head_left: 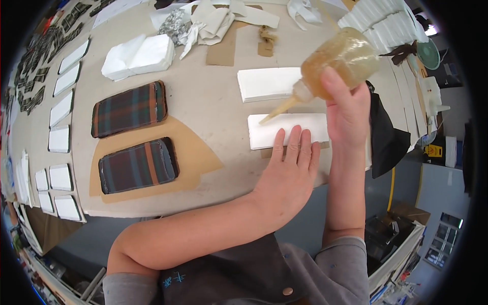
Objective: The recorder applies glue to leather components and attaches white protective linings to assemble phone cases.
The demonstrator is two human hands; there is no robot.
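Observation:
My right hand [347, 109] grips a squeeze bottle [351, 51] of amber liquid, tilted so its long thin nozzle points down to the left. The nozzle tip is over the left part of a white rectangular piece [263, 136], and I cannot tell whether it touches. On that piece's near edge rest the stretched fingers of my left hand [291, 175], holding nothing. Just behind lies a stack of similar white pieces [264, 84], partly covered by the bottle. To the left are two dark plaid padded panels, one farther [129, 111] and one nearer [136, 166].
Tan paper [201, 147] lies under the plaid panels. White pieces with dark edges [59, 138] line the left side. Folded white sheets [138, 57] and crumpled scraps [213, 28] are farther back. Black cloth [389, 137] hangs at the table's right edge.

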